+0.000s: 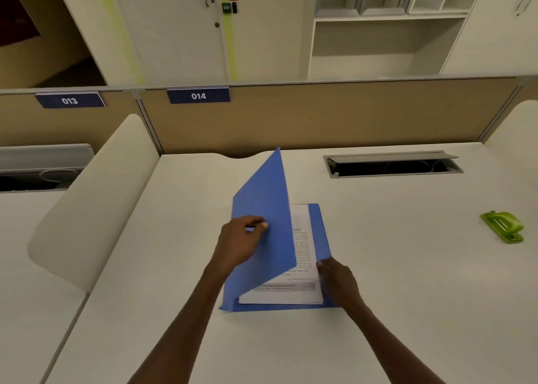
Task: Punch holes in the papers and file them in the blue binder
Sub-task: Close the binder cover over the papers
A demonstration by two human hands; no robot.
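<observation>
On the desk (pixel 378 267) — left hand (pixel 238 244) grips the binder (pixel 262 209) cover, half-raised; right hand (pixel 337 279) presses the papers' (pixel 302 267) edge, grasping nothing.

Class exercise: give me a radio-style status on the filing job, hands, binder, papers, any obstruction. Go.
Left hand holds blue binder cover half raised. Right hand rests on papers at binder's right edge. Green hole punch far right, untouched. Nothing in the way.

Blue binder (pixel 262 209), white printed papers (pixel 302 270), green hole punch (pixel 502 226)
</observation>
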